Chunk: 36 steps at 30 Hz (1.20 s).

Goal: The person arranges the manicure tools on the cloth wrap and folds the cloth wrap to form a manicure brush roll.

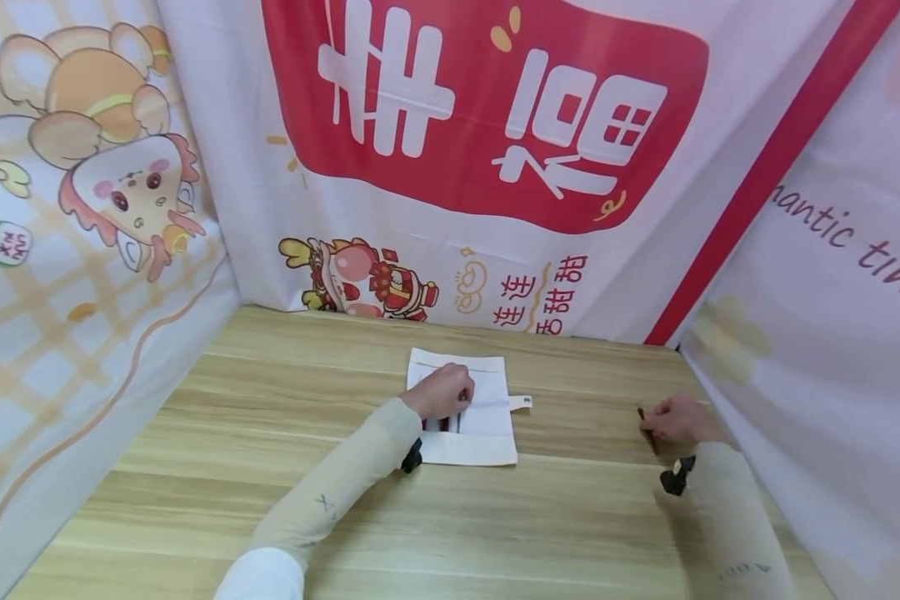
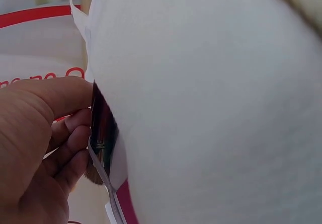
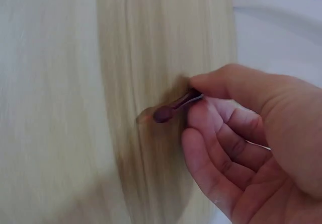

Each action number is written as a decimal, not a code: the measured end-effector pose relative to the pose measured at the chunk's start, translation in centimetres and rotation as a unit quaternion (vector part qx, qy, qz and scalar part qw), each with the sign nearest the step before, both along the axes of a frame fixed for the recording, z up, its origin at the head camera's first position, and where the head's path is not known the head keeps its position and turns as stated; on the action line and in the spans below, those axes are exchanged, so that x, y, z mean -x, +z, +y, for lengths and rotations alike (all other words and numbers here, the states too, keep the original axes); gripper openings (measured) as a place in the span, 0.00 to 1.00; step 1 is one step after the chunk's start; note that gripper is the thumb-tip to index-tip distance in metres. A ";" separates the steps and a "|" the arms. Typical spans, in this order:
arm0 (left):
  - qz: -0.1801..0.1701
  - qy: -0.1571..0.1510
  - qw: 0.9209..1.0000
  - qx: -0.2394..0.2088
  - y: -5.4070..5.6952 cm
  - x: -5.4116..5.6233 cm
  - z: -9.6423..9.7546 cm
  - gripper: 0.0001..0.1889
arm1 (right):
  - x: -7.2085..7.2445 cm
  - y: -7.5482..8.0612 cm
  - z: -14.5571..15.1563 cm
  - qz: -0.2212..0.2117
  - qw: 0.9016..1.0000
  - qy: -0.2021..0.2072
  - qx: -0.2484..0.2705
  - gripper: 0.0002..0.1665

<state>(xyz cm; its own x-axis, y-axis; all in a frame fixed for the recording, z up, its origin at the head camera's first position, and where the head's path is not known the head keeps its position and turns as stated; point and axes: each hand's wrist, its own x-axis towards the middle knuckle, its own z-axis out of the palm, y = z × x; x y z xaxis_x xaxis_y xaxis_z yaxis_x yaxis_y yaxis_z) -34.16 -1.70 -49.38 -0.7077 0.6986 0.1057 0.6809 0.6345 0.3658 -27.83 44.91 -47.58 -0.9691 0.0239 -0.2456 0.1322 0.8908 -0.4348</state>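
Observation:
A white fabric case (image 1: 487, 450) lies spread on the table, with dark red and grey items showing in its middle. Over it bends my left hand (image 1: 442, 392); in the left wrist view its thumb and fingers (image 2: 75, 136) pinch a dark brush (image 2: 103, 133) with brown bristles pointing down. The white cloth hides part of that brush. Well to the right, my right hand (image 1: 682, 419) pinches a slim dark stick (image 3: 183, 102) between thumb and forefinger, close over the wood. The stick's rounded dark red end sticks out past the fingertips.
The wooden table (image 1: 330, 517) runs back to a printed white and red cloth (image 1: 487, 108). More printed cloth (image 1: 90, 333) borders the left, and a white cloth (image 1: 817, 333) stands near my right hand. A strap with a snap (image 1: 521, 402) juts from the case's right side.

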 end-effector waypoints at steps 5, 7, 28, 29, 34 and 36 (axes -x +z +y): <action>-0.001 0.003 1.000 -0.004 0.1 -0.1 0.0 0.04 | 1.2 0.2 -2.0 0.003 1.000 0.007 -0.002 0.13; 0.003 0.002 1.000 -0.005 0.2 -0.1 0.0 0.04 | 1.8 0.6 -3.5 0.008 1.000 0.002 -0.008 0.14; -0.010 -0.012 1.000 0.002 -0.1 1.4 0.4 0.06 | 7.5 2.5 -24.6 0.084 0.984 0.058 0.147 0.09; -0.014 -0.016 1.000 -0.001 -0.2 1.6 0.3 0.06 | 7.7 2.2 -25.3 0.088 0.982 0.052 0.158 0.08; -0.018 -0.025 0.999 -0.012 -1.9 2.7 0.1 0.07 | 8.0 0.5 -27.5 0.119 0.968 0.001 0.219 0.08; -0.028 -0.014 0.999 -0.009 -0.8 1.7 0.1 0.07 | 8.2 -0.3 -27.9 0.128 0.963 -0.022 0.235 0.07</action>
